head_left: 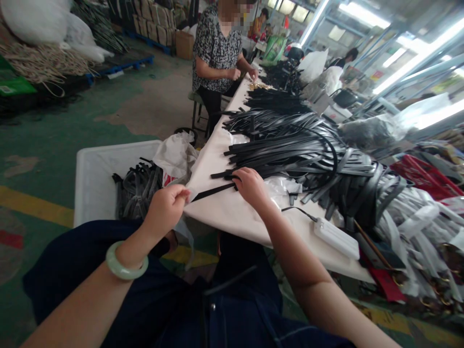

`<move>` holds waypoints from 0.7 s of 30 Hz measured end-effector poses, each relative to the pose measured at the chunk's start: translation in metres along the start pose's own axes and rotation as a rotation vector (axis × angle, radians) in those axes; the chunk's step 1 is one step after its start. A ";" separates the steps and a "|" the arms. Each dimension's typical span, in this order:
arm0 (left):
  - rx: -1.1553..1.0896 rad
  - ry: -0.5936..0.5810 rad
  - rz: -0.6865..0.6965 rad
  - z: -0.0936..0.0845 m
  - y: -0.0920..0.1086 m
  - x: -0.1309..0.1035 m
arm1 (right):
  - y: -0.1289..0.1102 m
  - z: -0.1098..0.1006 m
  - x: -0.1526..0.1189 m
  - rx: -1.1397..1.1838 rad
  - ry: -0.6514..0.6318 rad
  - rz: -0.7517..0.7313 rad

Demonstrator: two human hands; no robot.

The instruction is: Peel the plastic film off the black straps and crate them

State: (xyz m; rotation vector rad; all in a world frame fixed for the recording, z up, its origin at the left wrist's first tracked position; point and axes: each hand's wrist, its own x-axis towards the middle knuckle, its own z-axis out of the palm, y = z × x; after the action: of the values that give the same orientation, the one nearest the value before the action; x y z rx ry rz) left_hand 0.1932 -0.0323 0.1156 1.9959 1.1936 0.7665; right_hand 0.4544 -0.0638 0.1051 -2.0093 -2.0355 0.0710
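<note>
Pulling one black strap (213, 191) off the heap looks like the step in hand: the left hand (165, 209) pinches its near end, fingers closed on it at the bench (232, 212) edge, while the right hand (252, 186) presses down on the far part of the same strap, fingers curled over it, just where it meets the strap pile (290, 145). To do it well, I'd judge: keep the left pinch firm & low, draw the strap flat along the cloth w/o twisting, and let the right hand hold back the neighbouring straps so only one slides free; a snag w/ the tangled loops behind is the likely trouble. Left wrist wears a pale green bangle (125, 266). The bench is long, covered in white cloth, running away from the person; most of it is buried under black straps, w/ clear plastic wrap near the right hand. A white box (335, 237) w/ a thin black cable lies on the near right corner. Left of the bench, a white bin (96, 179) on the floor holds a bundle of dark straps & crumpled plastic. Farther along, a co-worker (217, 53) in a patterned top sits at the same bench, hands busy w/ small gold-coloured parts. Room: workshop, green painted floor w/ yellow line, stacked cartons & rope bundles at back, strip lights overhead.
</note>
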 end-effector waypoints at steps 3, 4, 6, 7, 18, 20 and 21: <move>-0.165 -0.079 -0.109 0.005 -0.005 0.003 | 0.022 0.010 0.034 -0.119 -0.102 -0.070; -0.227 -0.100 -0.133 0.007 -0.006 0.004 | 0.026 0.014 0.042 -0.133 -0.129 -0.083; -0.324 -0.114 -0.155 0.010 -0.006 0.005 | 0.031 0.019 0.053 -0.138 -0.147 -0.094; -0.351 -0.110 -0.160 0.010 -0.005 0.004 | 0.031 0.019 0.055 -0.133 -0.135 -0.092; -0.213 -0.122 -0.013 0.007 0.004 -0.002 | -0.027 -0.052 -0.035 -0.033 0.179 -0.394; -0.167 -0.118 0.051 0.008 0.007 -0.003 | -0.037 -0.059 -0.048 -0.026 0.173 -0.358; -0.144 -0.113 0.078 0.008 0.009 -0.003 | -0.041 -0.061 -0.053 -0.022 0.157 -0.332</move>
State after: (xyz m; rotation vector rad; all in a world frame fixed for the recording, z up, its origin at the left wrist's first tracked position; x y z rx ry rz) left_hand 0.2021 -0.0402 0.1174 1.9482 0.9729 0.7459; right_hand 0.4286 -0.1269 0.1647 -1.6048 -2.2406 -0.1720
